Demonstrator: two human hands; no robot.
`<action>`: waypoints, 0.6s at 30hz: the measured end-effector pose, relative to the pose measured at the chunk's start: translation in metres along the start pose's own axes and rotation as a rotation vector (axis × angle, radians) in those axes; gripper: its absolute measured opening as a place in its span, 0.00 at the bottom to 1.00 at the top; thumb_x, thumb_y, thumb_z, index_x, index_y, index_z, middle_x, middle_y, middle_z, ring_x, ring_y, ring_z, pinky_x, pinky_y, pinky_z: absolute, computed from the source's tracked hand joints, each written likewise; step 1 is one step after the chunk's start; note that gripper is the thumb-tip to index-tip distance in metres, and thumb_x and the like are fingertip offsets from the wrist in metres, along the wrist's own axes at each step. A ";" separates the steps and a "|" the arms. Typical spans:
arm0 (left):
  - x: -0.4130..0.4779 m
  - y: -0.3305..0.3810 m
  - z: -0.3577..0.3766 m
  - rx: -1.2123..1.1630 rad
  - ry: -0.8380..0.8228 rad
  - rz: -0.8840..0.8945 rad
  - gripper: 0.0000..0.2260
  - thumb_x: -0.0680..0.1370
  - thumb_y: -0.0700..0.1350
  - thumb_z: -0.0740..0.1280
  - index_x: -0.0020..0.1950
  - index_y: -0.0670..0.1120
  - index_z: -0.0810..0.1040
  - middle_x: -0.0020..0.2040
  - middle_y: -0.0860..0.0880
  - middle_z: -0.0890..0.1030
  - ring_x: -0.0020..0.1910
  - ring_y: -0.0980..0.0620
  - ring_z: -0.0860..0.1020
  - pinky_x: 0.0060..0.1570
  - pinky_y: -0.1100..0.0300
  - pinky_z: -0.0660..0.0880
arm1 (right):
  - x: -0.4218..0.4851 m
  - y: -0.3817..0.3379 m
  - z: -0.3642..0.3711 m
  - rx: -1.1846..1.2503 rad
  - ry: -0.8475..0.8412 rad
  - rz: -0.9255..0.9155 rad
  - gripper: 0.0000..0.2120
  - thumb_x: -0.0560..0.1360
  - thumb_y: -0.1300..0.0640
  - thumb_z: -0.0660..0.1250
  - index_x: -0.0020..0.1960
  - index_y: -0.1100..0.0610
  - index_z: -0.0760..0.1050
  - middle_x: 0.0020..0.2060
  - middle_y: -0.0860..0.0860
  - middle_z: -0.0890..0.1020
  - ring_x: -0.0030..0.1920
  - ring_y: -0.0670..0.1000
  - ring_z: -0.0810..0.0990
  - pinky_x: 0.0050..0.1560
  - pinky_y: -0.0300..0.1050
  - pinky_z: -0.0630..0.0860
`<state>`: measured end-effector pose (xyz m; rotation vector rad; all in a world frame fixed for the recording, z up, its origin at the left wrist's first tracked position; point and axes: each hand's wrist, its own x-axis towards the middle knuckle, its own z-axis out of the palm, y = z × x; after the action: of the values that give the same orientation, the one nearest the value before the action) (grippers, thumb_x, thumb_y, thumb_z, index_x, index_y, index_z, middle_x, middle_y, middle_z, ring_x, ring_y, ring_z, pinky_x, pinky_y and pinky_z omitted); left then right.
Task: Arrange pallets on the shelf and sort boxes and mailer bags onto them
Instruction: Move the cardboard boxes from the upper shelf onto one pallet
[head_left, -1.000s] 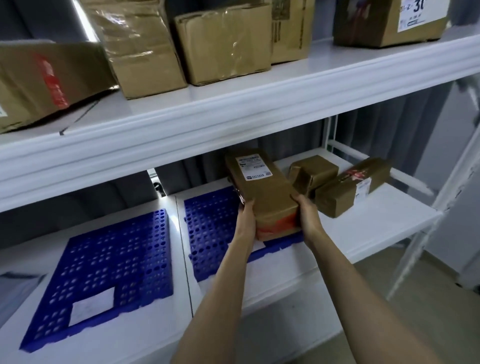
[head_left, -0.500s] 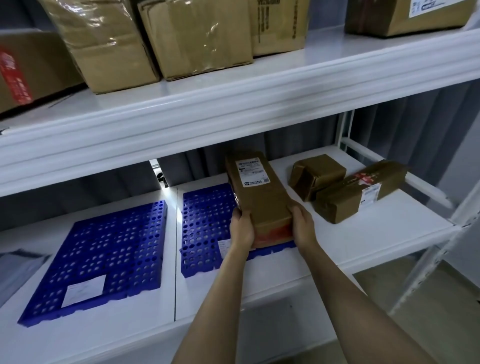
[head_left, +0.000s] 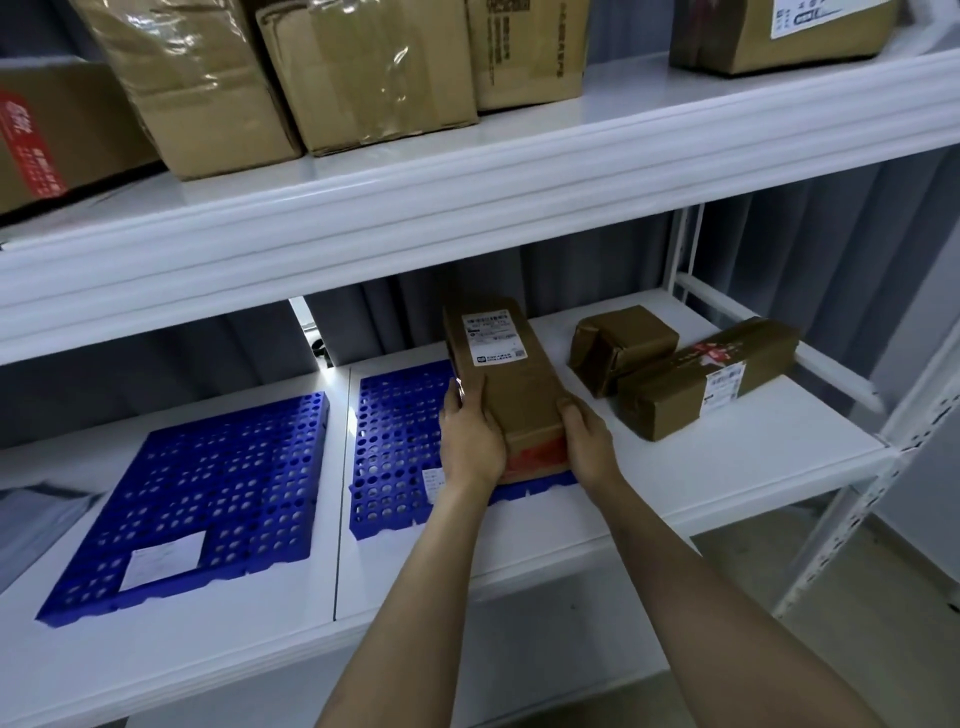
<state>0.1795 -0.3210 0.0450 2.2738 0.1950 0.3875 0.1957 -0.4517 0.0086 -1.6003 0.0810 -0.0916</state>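
A long brown box (head_left: 506, 379) with a white label lies lengthwise on the right part of the right blue pallet (head_left: 395, 447) on the lower shelf. My left hand (head_left: 467, 441) grips its near left side and my right hand (head_left: 587, 441) grips its near right corner. A second blue pallet (head_left: 208, 488) with a white sticker lies further left. Right of the held box, a small brown box (head_left: 621, 345) and a long brown box (head_left: 706, 376) with a red mark rest on the bare shelf (head_left: 727, 467).
Several larger cardboard boxes (head_left: 363, 73) stand on the upper shelf (head_left: 467, 171). A grey mailer bag (head_left: 36, 514) lies at the far left of the lower shelf. The white shelf upright (head_left: 852, 525) and the floor are at the right.
The long box has come down from a tilted, lifted hold to lie on the right pallet. Both hands stay on its near end.
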 end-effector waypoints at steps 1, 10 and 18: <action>0.000 0.001 -0.002 0.122 0.005 0.037 0.21 0.82 0.40 0.52 0.76 0.49 0.63 0.77 0.42 0.57 0.75 0.41 0.56 0.70 0.47 0.61 | -0.001 -0.001 -0.001 -0.022 0.004 -0.013 0.18 0.83 0.51 0.53 0.69 0.56 0.70 0.58 0.52 0.77 0.55 0.49 0.75 0.53 0.41 0.69; -0.009 0.035 0.015 0.452 0.083 0.406 0.22 0.80 0.52 0.51 0.66 0.45 0.75 0.72 0.42 0.68 0.74 0.40 0.61 0.72 0.43 0.60 | -0.005 -0.007 -0.016 -0.086 0.098 -0.127 0.19 0.82 0.50 0.57 0.68 0.58 0.71 0.60 0.52 0.78 0.59 0.49 0.76 0.57 0.39 0.70; -0.016 0.085 0.069 0.342 -0.065 0.542 0.20 0.80 0.50 0.59 0.71 0.44 0.69 0.74 0.42 0.65 0.75 0.42 0.59 0.73 0.48 0.57 | -0.007 -0.029 -0.074 -0.049 0.411 -0.216 0.11 0.81 0.60 0.57 0.60 0.59 0.76 0.45 0.46 0.78 0.42 0.39 0.76 0.44 0.27 0.70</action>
<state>0.1893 -0.4302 0.0616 2.6569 -0.4313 0.5916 0.1807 -0.5238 0.0402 -1.6153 0.2300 -0.5903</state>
